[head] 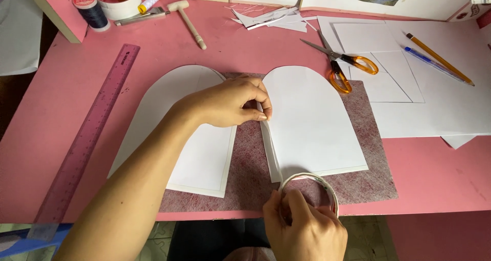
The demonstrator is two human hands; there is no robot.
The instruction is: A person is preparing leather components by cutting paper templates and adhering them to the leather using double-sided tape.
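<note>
Two white arch-shaped paper pieces lie on a mottled reddish felt sheet (368,174). My left hand (232,103) pinches the upper left edge of the right paper piece (312,123), its forearm crossing the left paper piece (202,159). My right hand (302,229) is at the table's front edge and holds a roll of white tape (319,185). A narrow white strip runs along the right piece's left edge from my left fingers down to the roll.
A long purple ruler (89,133) lies at the left. Orange-handled scissors (345,66) rest beyond the felt. White sheets (450,92) with a pencil and a blue pen are at the right. Thread spools, a small wooden mallet (188,20) and paper scraps are at the back.
</note>
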